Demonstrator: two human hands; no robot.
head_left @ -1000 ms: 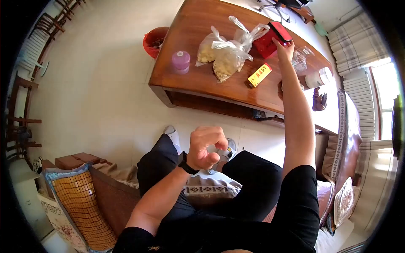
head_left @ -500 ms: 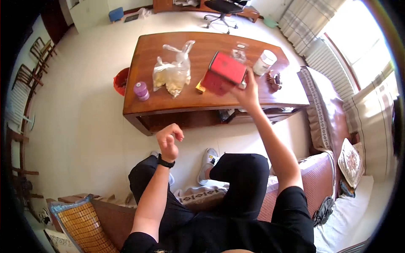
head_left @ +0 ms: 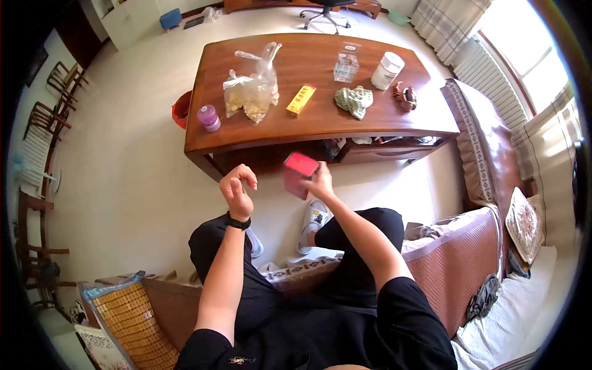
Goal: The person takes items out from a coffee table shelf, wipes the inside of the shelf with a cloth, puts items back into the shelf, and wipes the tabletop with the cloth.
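Note:
My right hand [head_left: 319, 182] grips a red box [head_left: 301, 168] with a dark edge by its right side. The box hangs in the air in front of the table, over the floor by my shoe. Left of it, my left hand [head_left: 239, 188] is raised with nothing in it, the fingers loosely bent and apart. On the wooden table [head_left: 246, 139] lie a yellow box [head_left: 301, 99] and a crumpled green-white cloth [head_left: 354, 102], with a clear plastic container [head_left: 346, 65] behind the cloth.
Also on the table are plastic bags [head_left: 253, 92] with pale contents, a purple-capped jar [head_left: 209, 118], a white tub [head_left: 387, 71] and a brown object [head_left: 405, 97]. A red bin [head_left: 180, 110] stands to its left. I sit on a brown sofa [head_left: 450, 271].
My right hand has brought the red box from above the table down and toward me. The yellow box and the cloth now show fully. My left hand has hardly moved.

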